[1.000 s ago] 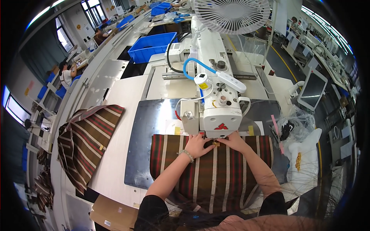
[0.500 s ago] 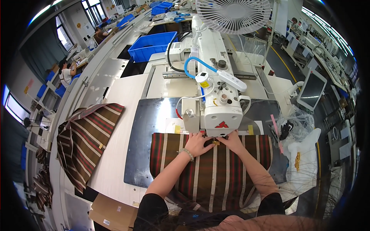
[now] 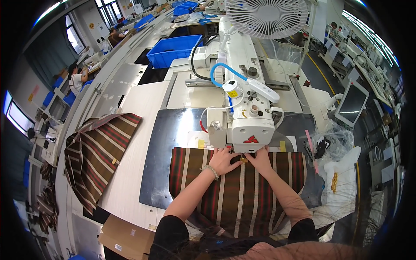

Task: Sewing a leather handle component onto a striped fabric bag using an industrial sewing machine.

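Observation:
My left hand lies spread on brown, red and cream striped fabric, fingertips at the white sewing machine head. A beaded bracelet circles that wrist. My right hand rests on the same fabric, fingers extended toward the machine and partly tucked under its front. Between both thumbs, below the needle area, is a small yellowish piece; whether either thumb presses it I cannot tell. The fabric covers much of the dark metal plate.
Folded striped fabric lies left. A blue bin and white fan are behind. Right are a screen, plastic bags and yellow bits. Cardboard is lower left. A co-worker sits far left.
Both hands stay in nearly the same place on the fabric by the machine. The whole view has shifted slightly, with the machine and fabric appearing a little higher in the picture.

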Demonstrator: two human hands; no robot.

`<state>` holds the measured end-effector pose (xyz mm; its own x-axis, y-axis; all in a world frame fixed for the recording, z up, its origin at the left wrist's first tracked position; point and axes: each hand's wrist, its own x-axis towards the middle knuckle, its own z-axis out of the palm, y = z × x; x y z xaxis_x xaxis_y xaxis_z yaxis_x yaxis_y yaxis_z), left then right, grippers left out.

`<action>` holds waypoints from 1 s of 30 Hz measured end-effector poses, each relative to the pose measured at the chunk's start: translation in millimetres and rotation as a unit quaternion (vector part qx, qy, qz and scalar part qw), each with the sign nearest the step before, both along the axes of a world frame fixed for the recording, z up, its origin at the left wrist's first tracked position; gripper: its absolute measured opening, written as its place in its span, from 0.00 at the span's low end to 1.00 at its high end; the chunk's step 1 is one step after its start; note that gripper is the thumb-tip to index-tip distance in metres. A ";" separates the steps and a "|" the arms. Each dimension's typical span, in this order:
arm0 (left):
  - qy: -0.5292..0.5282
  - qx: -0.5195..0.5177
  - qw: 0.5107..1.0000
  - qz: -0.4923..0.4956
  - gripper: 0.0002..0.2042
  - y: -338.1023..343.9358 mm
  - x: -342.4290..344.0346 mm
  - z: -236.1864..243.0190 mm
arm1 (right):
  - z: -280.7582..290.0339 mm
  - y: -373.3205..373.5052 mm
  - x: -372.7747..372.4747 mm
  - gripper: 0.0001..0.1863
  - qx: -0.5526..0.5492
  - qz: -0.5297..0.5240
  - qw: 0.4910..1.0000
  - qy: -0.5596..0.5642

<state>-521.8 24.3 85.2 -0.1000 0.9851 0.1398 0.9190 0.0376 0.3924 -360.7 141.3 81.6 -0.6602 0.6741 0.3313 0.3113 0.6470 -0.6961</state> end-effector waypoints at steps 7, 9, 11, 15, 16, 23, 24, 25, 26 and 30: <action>-0.010 -0.008 1.000 0.003 0.22 -0.4 0.9 -2.1 | -11.4 -11.7 6.3 0.06 0.108 0.011 0.994 0.015; -0.013 -0.007 1.000 0.005 0.22 -0.7 1.5 -2.0 | -9.1 -12.6 8.2 0.04 0.128 0.014 0.991 0.024; -0.010 0.022 1.000 -0.002 0.22 -0.8 1.6 -3.7 | -6.1 -14.2 9.5 0.05 0.183 0.015 0.983 0.006; 0.000 0.016 1.000 0.005 0.22 -0.9 1.5 -2.4 | -0.4 -20.8 10.0 0.07 0.239 0.022 0.971 -0.008; -0.006 0.008 1.000 0.004 0.22 -0.2 0.8 -1.5 | -0.3 -22.2 10.5 0.09 0.250 0.022 0.968 -0.011; -0.002 -0.004 1.000 0.005 0.22 -0.9 -1.2 1.4 | -2.1 -25.1 10.0 0.11 0.313 0.025 0.950 -0.006; -0.004 -0.004 1.000 0.007 0.22 -0.9 -1.6 0.1 | -1.8 -25.5 9.4 0.11 0.313 0.028 0.949 -0.007; -0.004 0.001 1.000 0.006 0.22 -1.0 -2.0 -1.1 | -1.3 -26.3 8.2 0.10 0.321 0.024 0.947 -0.007; -0.003 0.005 1.000 0.005 0.22 -1.3 -2.5 -2.2 | -0.7 -27.1 7.0 0.10 0.328 0.021 0.944 -0.007; -0.008 0.010 1.000 0.005 0.22 -0.2 -0.2 -0.7 | 2.4 -26.2 7.5 0.10 0.366 0.017 0.930 -0.019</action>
<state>-522.0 24.1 84.5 -0.1130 0.9810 0.1575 0.9122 0.0396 0.4078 -353.2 115.1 84.0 -0.6984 0.2551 0.6687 0.2972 0.9533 -0.0534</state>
